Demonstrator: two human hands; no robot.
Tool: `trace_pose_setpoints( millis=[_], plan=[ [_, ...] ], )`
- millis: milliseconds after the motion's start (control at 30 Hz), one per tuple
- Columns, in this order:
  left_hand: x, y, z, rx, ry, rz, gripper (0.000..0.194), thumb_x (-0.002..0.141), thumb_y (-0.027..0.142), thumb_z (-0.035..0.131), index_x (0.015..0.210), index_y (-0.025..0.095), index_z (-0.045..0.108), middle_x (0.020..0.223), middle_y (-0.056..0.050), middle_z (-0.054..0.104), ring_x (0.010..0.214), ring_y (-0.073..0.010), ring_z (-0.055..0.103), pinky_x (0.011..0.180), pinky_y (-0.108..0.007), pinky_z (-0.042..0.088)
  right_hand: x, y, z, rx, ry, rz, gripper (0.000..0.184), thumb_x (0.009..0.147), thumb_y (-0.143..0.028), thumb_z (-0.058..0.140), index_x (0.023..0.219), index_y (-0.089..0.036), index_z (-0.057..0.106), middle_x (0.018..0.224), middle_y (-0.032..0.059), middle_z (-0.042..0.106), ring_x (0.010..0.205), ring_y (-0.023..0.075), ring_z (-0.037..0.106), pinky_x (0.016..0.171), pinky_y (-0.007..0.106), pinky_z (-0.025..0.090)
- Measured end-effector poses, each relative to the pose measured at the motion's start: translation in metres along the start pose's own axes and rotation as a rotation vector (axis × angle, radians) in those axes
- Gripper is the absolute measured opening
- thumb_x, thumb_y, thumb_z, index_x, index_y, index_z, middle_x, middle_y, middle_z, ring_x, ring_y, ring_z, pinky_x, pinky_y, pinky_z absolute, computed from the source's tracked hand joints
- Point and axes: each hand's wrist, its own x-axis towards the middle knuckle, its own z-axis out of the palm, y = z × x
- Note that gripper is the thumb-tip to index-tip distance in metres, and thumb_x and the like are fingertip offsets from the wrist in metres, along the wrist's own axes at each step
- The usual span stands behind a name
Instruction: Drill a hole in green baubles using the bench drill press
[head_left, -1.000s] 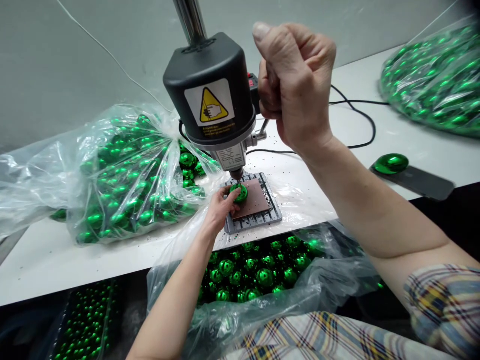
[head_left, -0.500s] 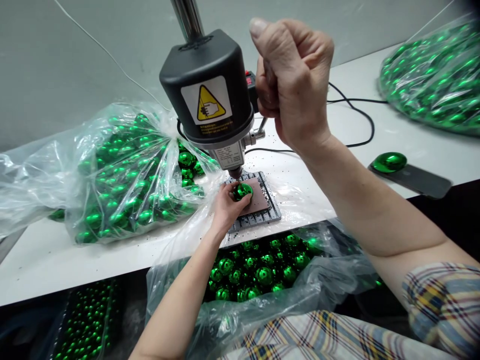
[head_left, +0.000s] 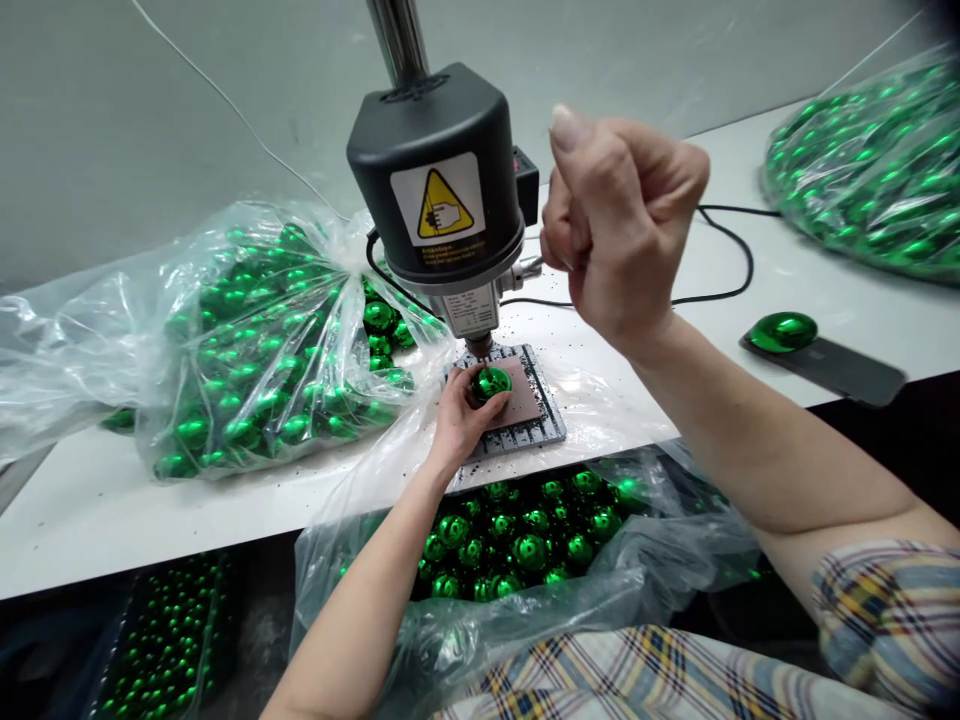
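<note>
My left hand (head_left: 463, 415) pinches a shiny green ball (head_left: 492, 384) between thumb and fingers. The ball rests on a brownish pad (head_left: 523, 392) on the grey slotted base (head_left: 544, 430) of a small drill press (head_left: 439, 180). The chuck (head_left: 478, 346) is right above the ball, and the thin bit reaches down to its top; whether it has gone in I cannot tell. My right hand (head_left: 622, 225) is closed in a fist beside the drill head, at the end of a metal lever (head_left: 529, 270). The fingers hide the lever's grip.
Clear plastic bags of green balls lie left (head_left: 247, 370) and far right (head_left: 870, 170). Below the table edge, an open bag (head_left: 525, 545) holds more balls. A green ball (head_left: 783, 332) sits on a phone (head_left: 847, 368). A black cable (head_left: 739, 255) crosses behind; dark crumbs surround the base.
My right fist has come down with the lever, and the chuck and bit sit lower toward the ball. My left hand still holds the ball on the pad. The view has shifted slightly.
</note>
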Motion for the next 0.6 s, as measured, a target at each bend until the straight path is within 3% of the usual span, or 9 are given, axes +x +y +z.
trace_pose_setpoints(
  millis=[133,267,533,600],
  plan=[
    [0.0,0.0,0.0,0.03,-0.003,0.016,0.042,0.077,0.03,0.081,0.115,0.019,0.068,0.1,-0.004,0.056,0.085,-0.0157,0.056,0.078,-0.027,0.048,-0.024,-0.002,-0.008,-0.079,0.033,-0.003,0.062,0.09,-0.05,0.066,0.048,-0.021,0.031,0.045,-0.0021,0.03,0.042,0.0112,0.028,0.045,0.032,0.023],
    [0.0,-0.001,0.0,0.024,0.002,0.026,0.041,0.077,0.029,0.081,0.115,0.019,0.068,0.1,-0.004,0.055,0.086,-0.0157,0.055,0.077,-0.027,0.048,-0.034,0.003,-0.013,-0.127,0.035,-0.023,0.064,0.089,-0.055,0.064,0.049,-0.022,0.027,0.045,-0.0017,0.025,0.042,0.013,0.025,0.045,0.035,0.022],
    [0.0,-0.001,0.001,0.003,-0.006,0.029,0.042,0.076,0.029,0.081,0.115,0.019,0.068,0.099,-0.003,0.055,0.085,-0.0154,0.056,0.077,-0.027,0.049,-0.05,0.022,-0.021,-0.08,0.015,-0.27,0.054,0.09,-0.03,0.06,0.05,-0.02,0.024,0.042,-0.0039,0.025,0.037,0.0114,0.022,0.041,0.034,0.021],
    [-0.001,0.0,0.001,-0.002,-0.004,0.03,0.042,0.076,0.028,0.082,0.115,0.02,0.067,0.1,-0.003,0.055,0.086,-0.016,0.056,0.079,-0.027,0.049,-0.055,0.026,-0.025,-0.049,-0.053,-0.347,0.053,0.088,-0.022,0.059,0.05,-0.02,0.022,0.043,-0.005,0.021,0.036,0.0099,0.02,0.039,0.032,0.02]
  ],
)
